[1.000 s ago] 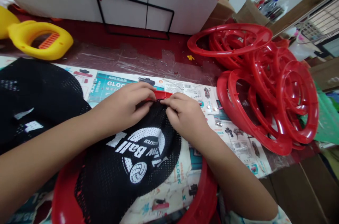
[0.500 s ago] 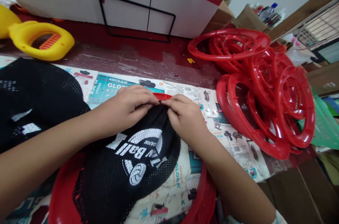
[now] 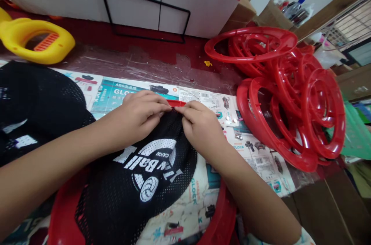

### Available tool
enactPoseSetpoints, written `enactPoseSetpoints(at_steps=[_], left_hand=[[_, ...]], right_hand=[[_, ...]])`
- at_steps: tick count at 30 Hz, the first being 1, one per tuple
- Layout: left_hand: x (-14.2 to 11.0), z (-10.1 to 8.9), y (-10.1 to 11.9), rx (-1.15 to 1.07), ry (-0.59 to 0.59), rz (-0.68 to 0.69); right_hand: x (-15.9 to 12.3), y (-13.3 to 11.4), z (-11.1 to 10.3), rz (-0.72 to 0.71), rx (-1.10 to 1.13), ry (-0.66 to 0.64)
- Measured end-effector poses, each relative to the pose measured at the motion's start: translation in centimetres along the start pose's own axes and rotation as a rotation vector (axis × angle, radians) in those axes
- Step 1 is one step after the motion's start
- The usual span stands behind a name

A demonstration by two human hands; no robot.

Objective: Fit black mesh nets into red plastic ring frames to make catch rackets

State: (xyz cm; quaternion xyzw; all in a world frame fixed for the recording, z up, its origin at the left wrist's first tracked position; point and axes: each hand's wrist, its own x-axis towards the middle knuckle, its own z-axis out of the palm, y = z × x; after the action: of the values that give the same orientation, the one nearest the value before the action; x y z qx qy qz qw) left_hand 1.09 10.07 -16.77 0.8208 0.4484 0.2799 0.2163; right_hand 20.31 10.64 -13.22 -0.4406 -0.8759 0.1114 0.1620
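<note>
A black mesh net (image 3: 116,194) with a white ball logo lies across a large red plastic ring (image 3: 222,214) in front of me. At the far side of the ring, my left hand (image 3: 142,115) pinches the net's edge between thumb and fingers. Close beside it, my right hand (image 3: 199,125) also pinches that edge, its fingertips almost touching the left ones. The fingers partly cover the spot where net and ring meet. Further left, more black mesh (image 3: 43,102) with white print is spread out, partly behind my left forearm.
Several red rings (image 3: 290,94) are heaped on the right, beside a green basket (image 3: 355,129). A yellow handled frame (image 3: 43,42) lies at back left. Behind stands a large white carton (image 3: 139,9) with a black wire frame (image 3: 146,38) before it. Printed cardboard (image 3: 214,102) covers the table.
Both hands keep pinching the net edge at the ring, with only a slight shift of the fingertips. The whole view has moved a little, so things appear slightly higher and further left.
</note>
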Motion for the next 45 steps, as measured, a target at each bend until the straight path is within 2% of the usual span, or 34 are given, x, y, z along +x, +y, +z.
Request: enactPoseSetpoints(at_steps=[9,12,14,16,19,21,27,45], left_hand=[[0.1,0.0,0.1,0.137,-0.035,0.040],[0.2,0.1,0.1,0.105,-0.046,0.048],[0.3,-0.1,0.0,0.041,-0.057,0.066],[0.3,-0.5,0.1,0.016,-0.061,0.075],[0.2,-0.9,0.3,0.105,-0.063,0.054],[0.0,-0.9,0.4,0.168,-0.053,0.063],[-0.4,0.3,0.5,0.160,-0.014,0.210],[-0.9,0.8,-0.1,0.202,-0.032,0.219]], right_hand=[[0.2,-0.2,0.2,-0.057,-0.167,-0.061],[-0.2,-0.4,0.0,-0.082,-0.216,-0.063],[-0.5,-0.7,-0.3,-0.051,-0.190,-0.051],[-0.7,-0.9,-0.8,0.050,-0.115,-0.028],[-0.8,-1.0,-1.5,0.231,0.038,-0.014],[-0.7,-0.9,-1.9,0.289,0.122,-0.020],[-0.4,-0.2,-2.0,0.298,0.139,-0.010],[-0.2,0.8,-1.3,0.303,0.180,-0.003]])
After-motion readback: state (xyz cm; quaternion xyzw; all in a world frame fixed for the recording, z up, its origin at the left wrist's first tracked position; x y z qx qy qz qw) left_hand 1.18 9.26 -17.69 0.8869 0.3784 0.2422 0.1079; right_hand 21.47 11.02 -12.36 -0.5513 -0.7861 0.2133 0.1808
